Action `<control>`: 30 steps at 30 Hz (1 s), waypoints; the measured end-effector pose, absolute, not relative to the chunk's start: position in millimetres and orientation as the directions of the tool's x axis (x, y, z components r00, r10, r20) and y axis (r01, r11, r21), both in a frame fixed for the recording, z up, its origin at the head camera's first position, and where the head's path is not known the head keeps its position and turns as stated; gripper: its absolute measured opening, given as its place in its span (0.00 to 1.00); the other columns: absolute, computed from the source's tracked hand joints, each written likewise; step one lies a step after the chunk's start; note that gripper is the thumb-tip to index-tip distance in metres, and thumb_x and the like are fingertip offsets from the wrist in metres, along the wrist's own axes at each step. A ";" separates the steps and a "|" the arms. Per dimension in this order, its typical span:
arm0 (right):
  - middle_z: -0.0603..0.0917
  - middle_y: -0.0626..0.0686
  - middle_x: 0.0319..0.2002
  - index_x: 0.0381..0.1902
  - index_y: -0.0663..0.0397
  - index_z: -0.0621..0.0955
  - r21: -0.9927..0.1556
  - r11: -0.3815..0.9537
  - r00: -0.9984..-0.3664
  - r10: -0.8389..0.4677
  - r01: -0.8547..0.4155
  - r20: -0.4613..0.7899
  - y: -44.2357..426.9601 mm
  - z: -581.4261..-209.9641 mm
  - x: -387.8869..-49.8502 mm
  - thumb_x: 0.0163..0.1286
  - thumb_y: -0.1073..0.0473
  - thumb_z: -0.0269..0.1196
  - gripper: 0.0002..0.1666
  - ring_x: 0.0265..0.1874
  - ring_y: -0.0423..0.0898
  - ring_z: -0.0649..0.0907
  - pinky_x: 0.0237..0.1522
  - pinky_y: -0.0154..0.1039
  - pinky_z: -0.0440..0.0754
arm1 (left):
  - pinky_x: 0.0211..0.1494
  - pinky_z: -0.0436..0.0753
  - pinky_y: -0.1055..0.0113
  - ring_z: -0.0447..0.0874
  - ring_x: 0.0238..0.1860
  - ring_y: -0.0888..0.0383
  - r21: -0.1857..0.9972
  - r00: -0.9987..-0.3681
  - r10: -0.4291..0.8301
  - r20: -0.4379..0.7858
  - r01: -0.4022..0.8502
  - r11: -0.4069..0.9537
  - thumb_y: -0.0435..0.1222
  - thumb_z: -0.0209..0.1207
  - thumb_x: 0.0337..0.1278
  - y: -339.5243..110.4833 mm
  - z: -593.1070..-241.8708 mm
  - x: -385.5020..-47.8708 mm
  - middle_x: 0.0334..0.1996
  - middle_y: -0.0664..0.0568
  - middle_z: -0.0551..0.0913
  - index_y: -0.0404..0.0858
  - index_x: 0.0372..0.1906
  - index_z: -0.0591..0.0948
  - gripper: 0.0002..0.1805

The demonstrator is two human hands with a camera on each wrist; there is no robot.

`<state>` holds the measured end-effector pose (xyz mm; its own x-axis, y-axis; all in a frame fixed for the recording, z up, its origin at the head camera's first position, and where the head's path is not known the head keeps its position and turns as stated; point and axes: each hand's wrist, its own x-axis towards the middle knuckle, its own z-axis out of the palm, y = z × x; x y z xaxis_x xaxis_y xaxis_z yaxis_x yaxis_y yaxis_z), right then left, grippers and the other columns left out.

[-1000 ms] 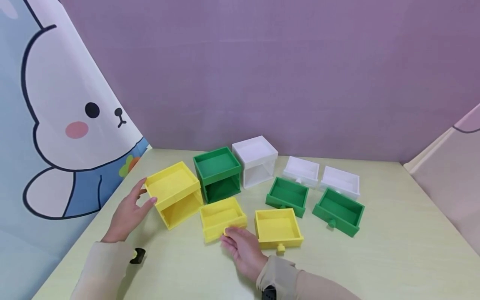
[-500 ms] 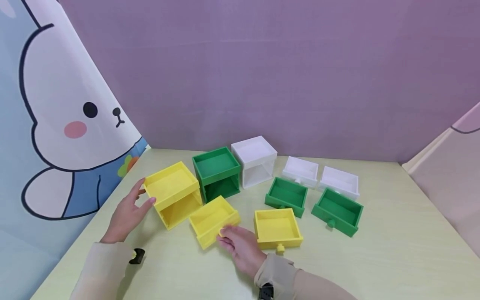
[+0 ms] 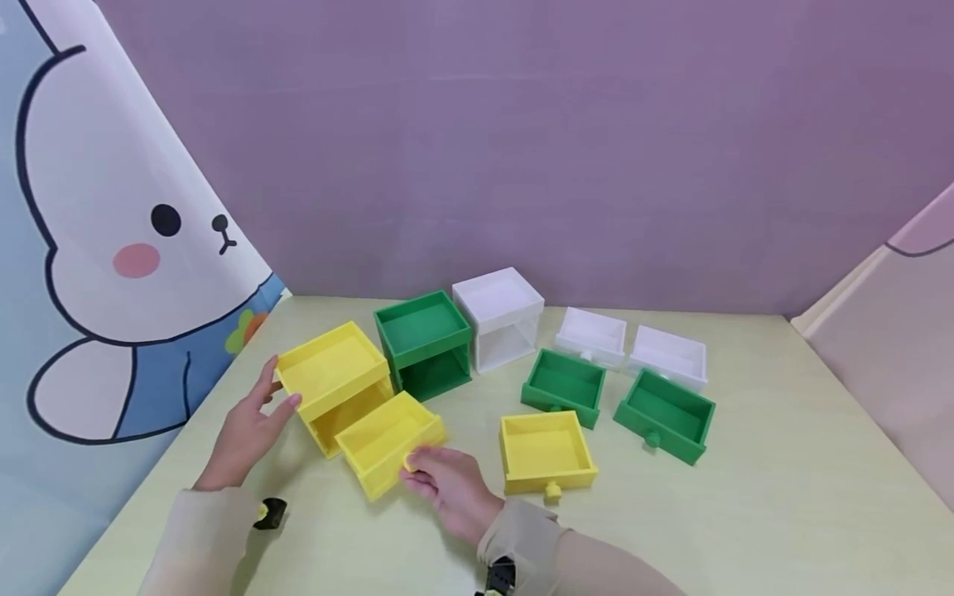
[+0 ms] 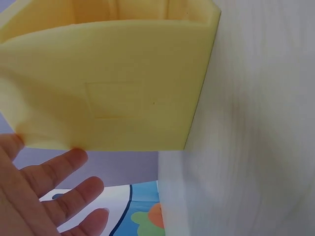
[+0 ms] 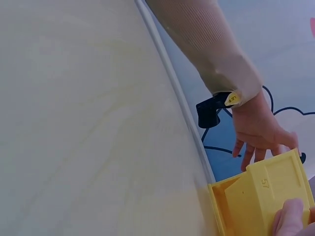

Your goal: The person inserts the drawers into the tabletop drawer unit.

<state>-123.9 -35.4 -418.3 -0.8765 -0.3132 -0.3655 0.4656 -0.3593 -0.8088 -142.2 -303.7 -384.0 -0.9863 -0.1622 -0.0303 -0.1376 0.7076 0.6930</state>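
Observation:
The yellow cabinet (image 3: 333, 370) stands at the left of the table, its front opening facing the drawer. My left hand (image 3: 243, 434) holds its left end, thumb at the near rim and fingers reaching behind. In the left wrist view, spread fingertips (image 4: 78, 156) touch the cabinet's rear edge (image 4: 138, 147). My right hand (image 3: 452, 494) pinches the knob of a yellow drawer (image 3: 389, 439), whose back edge is close to the opening. Whether it enters the opening cannot be told. In the right wrist view, the drawer (image 5: 275, 179) shows an embossed 57, with fingers (image 5: 291, 212) before it.
Behind stand a green cabinet (image 3: 423, 335) and a white cabinet (image 3: 498, 306). A second yellow drawer (image 3: 546, 451) lies right of my right hand. Beyond it are two green drawers (image 3: 564, 381) (image 3: 668, 414) and two white drawers (image 3: 592, 333) (image 3: 671, 352). A purple cloth (image 3: 522, 149) hangs behind the table.
My right hand has carried the yellow drawer leftward to the cabinet's front and turned it to line up more with the opening. My left hand stays on the cabinet. The view has shifted slightly.

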 end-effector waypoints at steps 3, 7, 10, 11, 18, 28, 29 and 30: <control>0.80 0.55 0.33 0.44 0.72 0.79 -0.807 -0.358 -0.874 -0.318 0.470 -0.368 -41.7 -419.4 -124.8 0.64 0.72 0.59 0.10 0.34 0.43 0.83 0.47 0.37 0.80 | 0.56 0.67 0.34 0.54 0.63 0.28 0.699 -0.985 -0.168 -0.040 -0.148 0.700 0.61 0.42 0.67 -305.3 -384.6 -140.9 0.68 0.27 0.56 0.49 0.76 0.32 0.46; 0.80 0.55 0.34 0.44 0.72 0.79 -0.801 -0.362 -0.870 -0.324 0.477 -0.372 -48.6 -422.6 -126.9 0.64 0.72 0.60 0.11 0.34 0.43 0.83 0.47 0.37 0.80 | 0.55 0.68 0.34 0.54 0.63 0.28 0.697 -0.985 -0.164 -0.052 -0.154 0.700 0.59 0.43 0.68 -308.1 -385.0 -142.6 0.68 0.26 0.55 0.50 0.75 0.31 0.45; 0.81 0.55 0.34 0.44 0.71 0.78 -0.801 -0.354 -0.867 -0.322 0.483 -0.381 -51.8 -423.6 -127.7 0.64 0.71 0.60 0.11 0.34 0.43 0.83 0.46 0.37 0.80 | 0.55 0.69 0.35 0.55 0.63 0.28 0.706 -0.986 -0.158 -0.055 -0.151 0.692 0.58 0.44 0.68 -309.1 -385.8 -143.5 0.68 0.26 0.55 0.51 0.75 0.31 0.45; 0.81 0.55 0.34 0.44 0.71 0.78 -0.800 -0.351 -0.866 -0.319 0.486 -0.386 -52.6 -424.0 -127.9 0.64 0.71 0.60 0.11 0.34 0.43 0.83 0.46 0.37 0.80 | 0.55 0.69 0.36 0.56 0.63 0.29 0.712 -0.986 -0.155 -0.054 -0.147 0.687 0.58 0.45 0.68 -309.3 -385.9 -143.6 0.68 0.26 0.55 0.51 0.75 0.31 0.45; 0.81 0.56 0.34 0.43 0.69 0.79 -0.793 -0.339 -0.856 -0.302 0.507 -0.419 -55.9 -425.7 -129.4 0.63 0.71 0.61 0.10 0.35 0.44 0.83 0.45 0.36 0.81 | 0.57 0.68 0.37 0.58 0.62 0.31 0.764 -0.987 -0.133 -0.085 -0.150 0.627 0.57 0.47 0.68 -309.5 -385.9 -146.1 0.69 0.26 0.53 0.52 0.75 0.30 0.46; 0.80 0.56 0.33 0.43 0.72 0.78 -0.800 -0.346 -0.866 -0.298 0.491 -0.403 -59.9 -425.0 -126.9 0.62 0.72 0.61 0.11 0.34 0.44 0.83 0.45 0.37 0.81 | 0.58 0.68 0.38 0.58 0.62 0.31 0.782 -0.987 -0.136 -0.085 -0.151 0.604 0.56 0.46 0.68 -306.9 -384.6 -145.7 0.70 0.26 0.51 0.49 0.75 0.30 0.46; 0.80 0.56 0.33 0.43 0.71 0.78 -0.799 -0.346 -0.866 -0.296 0.491 -0.404 -60.4 -425.1 -126.9 0.62 0.72 0.61 0.11 0.34 0.44 0.83 0.45 0.37 0.81 | 0.58 0.68 0.38 0.58 0.62 0.31 0.784 -0.987 -0.137 -0.083 -0.149 0.603 0.56 0.47 0.68 -306.7 -384.7 -145.7 0.70 0.26 0.51 0.50 0.75 0.30 0.46; 0.80 0.56 0.33 0.43 0.71 0.78 -0.799 -0.346 -0.865 -0.294 0.492 -0.406 -60.8 -425.2 -127.1 0.62 0.72 0.61 0.11 0.34 0.44 0.83 0.45 0.37 0.81 | 0.58 0.68 0.38 0.58 0.62 0.31 0.785 -0.987 -0.139 -0.081 -0.148 0.601 0.57 0.47 0.68 -306.4 -384.7 -145.5 0.70 0.26 0.52 0.50 0.75 0.30 0.47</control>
